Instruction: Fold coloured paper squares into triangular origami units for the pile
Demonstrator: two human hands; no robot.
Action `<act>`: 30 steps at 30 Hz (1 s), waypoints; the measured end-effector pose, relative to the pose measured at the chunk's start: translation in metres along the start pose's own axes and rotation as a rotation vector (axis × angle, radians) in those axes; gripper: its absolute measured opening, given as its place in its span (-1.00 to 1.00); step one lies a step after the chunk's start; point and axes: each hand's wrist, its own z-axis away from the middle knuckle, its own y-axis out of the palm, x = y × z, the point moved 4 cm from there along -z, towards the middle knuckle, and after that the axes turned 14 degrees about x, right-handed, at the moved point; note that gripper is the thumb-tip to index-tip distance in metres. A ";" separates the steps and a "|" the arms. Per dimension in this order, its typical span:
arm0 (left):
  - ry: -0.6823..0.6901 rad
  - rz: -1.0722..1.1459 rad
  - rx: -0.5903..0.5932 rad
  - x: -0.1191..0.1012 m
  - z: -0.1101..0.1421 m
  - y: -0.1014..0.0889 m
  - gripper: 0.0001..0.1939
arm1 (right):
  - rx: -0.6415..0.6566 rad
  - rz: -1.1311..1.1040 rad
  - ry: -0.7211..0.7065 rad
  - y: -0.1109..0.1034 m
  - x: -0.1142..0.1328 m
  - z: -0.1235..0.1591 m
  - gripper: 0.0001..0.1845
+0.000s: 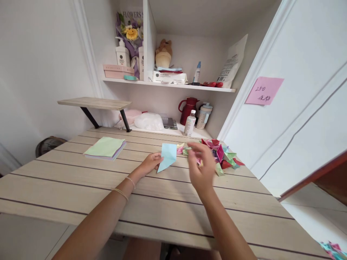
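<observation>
Blue paper (168, 155) sits pinched in the left grip (151, 162), near the loosely parted right grip (204, 169).

Tabletop (168, 213): pale wood grain, crossed by dark parallel lines.
Paper stack (104, 147): flat on left half, light green uppermost.
Folded paper pieces (220, 153): heaped on right side, mixed colours.
Raised stand (94, 103): rear left, on black legs (124, 120).

blue sheet (168, 155): 1 | paper stack (105, 147): 1 | folded pieces (220, 153): perhaps 10+, overlapping | hands (204, 173): 2
</observation>
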 end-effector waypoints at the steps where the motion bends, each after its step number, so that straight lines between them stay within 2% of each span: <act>1: 0.004 -0.003 -0.003 0.000 0.000 0.000 -0.62 | 0.001 -0.036 0.053 0.004 -0.014 -0.002 -0.43; 4: 0.000 -0.021 0.002 -0.001 0.000 0.001 -0.65 | 0.008 -0.202 0.283 0.018 -0.047 0.010 -0.42; 6: -0.005 -0.037 0.021 -0.002 -0.001 0.002 -0.68 | 0.040 -0.278 0.349 0.025 -0.051 0.011 -0.50; 9: -0.019 -0.052 0.039 -0.003 0.000 0.005 -0.68 | 0.095 -0.284 0.302 0.029 -0.045 0.004 -0.61; 13: -0.025 -0.085 0.044 -0.005 0.003 0.008 -0.62 | 0.029 -0.301 0.253 0.029 -0.044 0.003 -0.59; 15: -0.004 -0.103 0.042 -0.005 0.002 0.008 -0.65 | 0.038 -0.337 0.237 0.032 -0.046 0.005 -0.59; 21: 0.066 -0.236 -0.114 -0.005 0.000 -0.002 -0.70 | 0.183 -0.432 0.298 0.047 -0.049 0.005 -0.54; 24: 0.050 -0.223 -0.101 -0.006 0.001 -0.001 -0.70 | 0.147 -0.402 0.256 0.049 -0.050 0.006 -0.50; 28: 0.049 -0.198 -0.063 -0.008 0.003 0.004 -0.71 | 0.062 -0.327 0.168 0.048 -0.052 0.007 -0.31; 30: 0.049 -0.189 -0.077 -0.009 0.003 0.004 -0.70 | 0.048 -0.252 0.134 0.046 -0.051 0.007 -0.37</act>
